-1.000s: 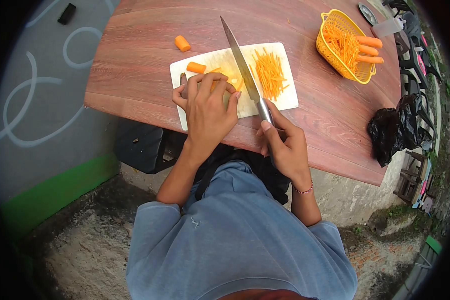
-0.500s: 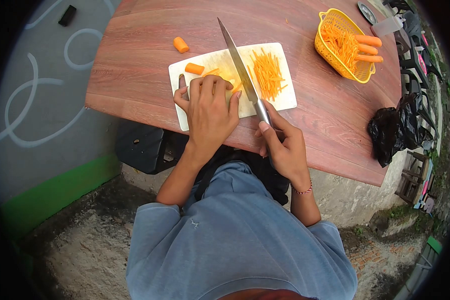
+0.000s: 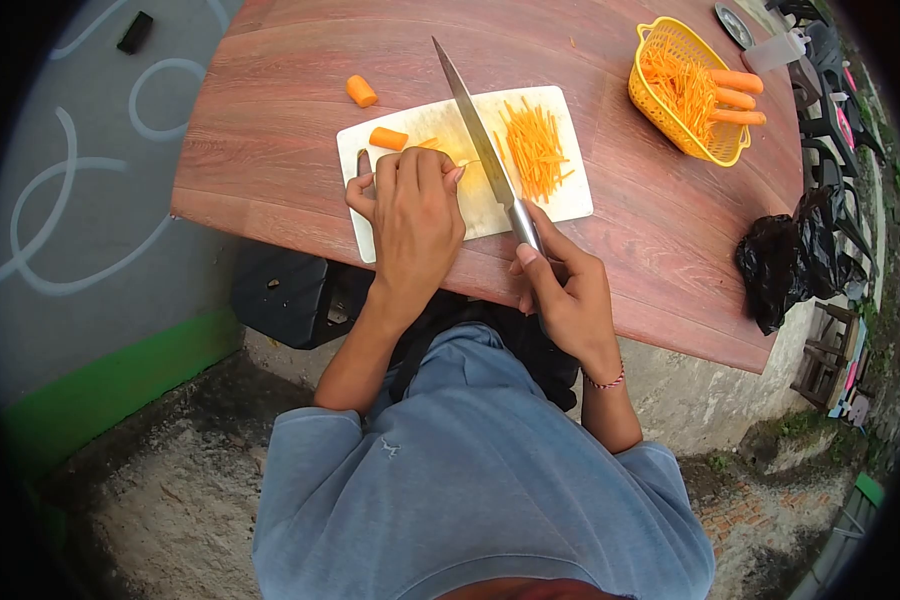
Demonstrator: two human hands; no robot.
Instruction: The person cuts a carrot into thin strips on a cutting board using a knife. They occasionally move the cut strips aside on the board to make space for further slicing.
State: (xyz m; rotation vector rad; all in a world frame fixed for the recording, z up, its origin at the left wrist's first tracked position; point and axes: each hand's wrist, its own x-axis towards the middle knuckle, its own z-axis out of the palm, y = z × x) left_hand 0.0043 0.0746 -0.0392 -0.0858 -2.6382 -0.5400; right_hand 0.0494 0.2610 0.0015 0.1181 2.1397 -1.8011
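My right hand [image 3: 565,288] is closed round the handle of a long knife [image 3: 478,130], whose blade slants up and left across the white cutting board [image 3: 482,222]. On the board's left part, my left hand [image 3: 410,205] has bent fingers, with thumb and index finger close together at a thin carrot piece [image 3: 468,162]. Most of what lies under that hand is hidden. To the right of the blade is a pile of carrot strips [image 3: 536,150]. A carrot chunk [image 3: 389,138] rests near the board's upper left edge.
Another carrot chunk [image 3: 361,91] sits on the wooden table [image 3: 290,110] beyond the board. A yellow basket [image 3: 668,122] at the upper right holds carrot shreds and three whole carrots. A clear bottle [image 3: 773,52], a metal plate [image 3: 734,26] and a black plastic bag [image 3: 785,260] are farther right.
My left hand has shifted slightly left, away from the blade, and its thumb has come in toward the fingers. Fewer orange pieces show beside it. The knife has barely moved.
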